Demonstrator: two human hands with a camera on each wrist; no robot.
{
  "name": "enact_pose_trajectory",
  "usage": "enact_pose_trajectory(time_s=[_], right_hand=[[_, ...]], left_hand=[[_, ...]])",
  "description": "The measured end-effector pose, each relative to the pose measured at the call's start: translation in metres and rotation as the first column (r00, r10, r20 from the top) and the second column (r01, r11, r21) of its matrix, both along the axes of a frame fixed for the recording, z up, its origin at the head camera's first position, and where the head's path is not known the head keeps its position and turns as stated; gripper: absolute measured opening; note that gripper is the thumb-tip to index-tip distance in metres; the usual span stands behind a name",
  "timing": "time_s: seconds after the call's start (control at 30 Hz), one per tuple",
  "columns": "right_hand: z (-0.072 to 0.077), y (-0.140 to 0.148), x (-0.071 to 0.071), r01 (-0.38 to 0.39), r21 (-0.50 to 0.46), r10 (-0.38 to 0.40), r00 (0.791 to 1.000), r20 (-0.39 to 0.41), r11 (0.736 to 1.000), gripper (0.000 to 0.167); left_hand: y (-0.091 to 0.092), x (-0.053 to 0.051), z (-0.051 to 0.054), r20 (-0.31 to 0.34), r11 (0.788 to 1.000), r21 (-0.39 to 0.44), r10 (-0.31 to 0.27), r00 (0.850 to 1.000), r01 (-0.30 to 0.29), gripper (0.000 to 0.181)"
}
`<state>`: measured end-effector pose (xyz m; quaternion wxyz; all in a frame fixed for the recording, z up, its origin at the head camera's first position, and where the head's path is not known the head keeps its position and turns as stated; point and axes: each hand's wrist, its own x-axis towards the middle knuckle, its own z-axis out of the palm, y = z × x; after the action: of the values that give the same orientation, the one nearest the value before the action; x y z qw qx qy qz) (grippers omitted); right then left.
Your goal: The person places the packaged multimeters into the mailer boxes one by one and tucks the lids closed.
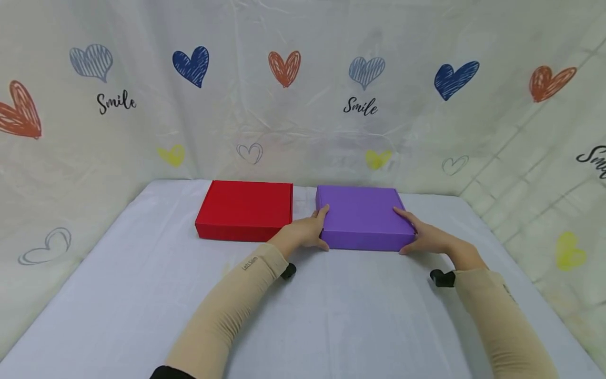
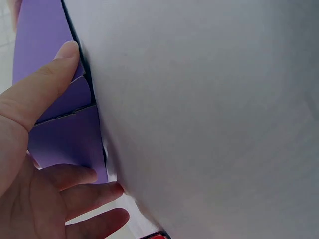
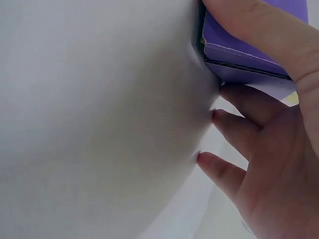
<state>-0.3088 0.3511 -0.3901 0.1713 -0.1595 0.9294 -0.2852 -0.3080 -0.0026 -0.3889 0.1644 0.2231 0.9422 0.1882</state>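
A closed purple box point(image 1: 362, 213) lies flat on the white-covered table, right of the middle in the head view. My left hand point(image 1: 310, 230) holds its left front corner. In the left wrist view the thumb point(image 2: 50, 82) lies on the front face of the purple box point(image 2: 45, 25) and fingers reach along its left side. My right hand point(image 1: 428, 237) holds the right front corner. In the right wrist view the thumb lies over the front of the purple box point(image 3: 239, 42), with the fingers spread beside its right side. The box's contents are hidden.
A closed red box point(image 1: 248, 208) lies just left of the purple one, close to my left hand. Behind both boxes hangs a pale curtain point(image 1: 307, 121) printed with hearts. A white cloth point(image 1: 360, 316) covers the table.
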Motion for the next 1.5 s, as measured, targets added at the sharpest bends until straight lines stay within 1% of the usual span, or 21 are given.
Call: enact_pose_trajectory(time_s=[0.23, 0.5, 0.63, 0.77, 0.87, 1.03, 1.2, 1.33, 1.5], right_hand=[[-0.001, 0.002, 0.0, 0.008, 0.009, -0.008, 1.0, -0.028, 1.0, 0.115], [-0.004, 0.003, 0.001, -0.006, 0.013, 0.007, 0.998, -0.056, 1.0, 0.109], [-0.004, 0.002, -0.001, -0.008, 0.026, 0.01, 0.997, -0.073, 1.0, 0.109], [-0.002, 0.001, -0.001, 0.0, 0.042, 0.004, 0.997, -0.082, 0.999, 0.111], [-0.001, 0.0, -0.001, 0.001, 0.048, 0.003, 0.997, -0.08, 0.999, 0.112], [-0.001, -0.002, 0.003, 0.005, 0.059, -0.001, 0.997, -0.072, 0.998, 0.112], [-0.001, -0.008, 0.007, -0.003, 0.061, 0.008, 0.998, -0.069, 0.998, 0.115], [0.001, -0.012, 0.008, 0.005, 0.092, 0.003, 0.996, -0.086, 0.996, 0.117], [0.001, -0.015, 0.007, 0.013, 0.123, 0.003, 0.993, -0.122, 0.992, 0.117]], left_hand=[[0.003, -0.002, -0.003, -0.022, 1.0, -0.018, 0.006, 1.0, -0.007, 0.111], [0.006, 0.001, -0.003, -0.03, 0.998, -0.047, 0.034, 0.999, -0.035, 0.107], [0.005, 0.001, -0.004, -0.067, 0.995, -0.088, 0.036, 0.997, -0.042, 0.106], [0.006, -0.003, -0.007, -0.109, 0.99, -0.138, 0.02, 0.994, -0.035, 0.107], [0.007, -0.005, -0.009, -0.129, 0.987, -0.16, 0.012, 0.992, -0.033, 0.107], [0.007, -0.006, -0.009, -0.139, 0.986, -0.165, 0.017, 0.99, -0.04, 0.107], [0.009, -0.008, -0.011, -0.132, 0.987, -0.148, 0.046, 0.99, -0.065, 0.108], [0.009, -0.01, -0.012, -0.13, 0.987, -0.143, 0.061, 0.99, -0.08, 0.11], [0.011, -0.012, -0.011, -0.137, 0.983, -0.158, 0.072, 0.988, -0.094, 0.115]])
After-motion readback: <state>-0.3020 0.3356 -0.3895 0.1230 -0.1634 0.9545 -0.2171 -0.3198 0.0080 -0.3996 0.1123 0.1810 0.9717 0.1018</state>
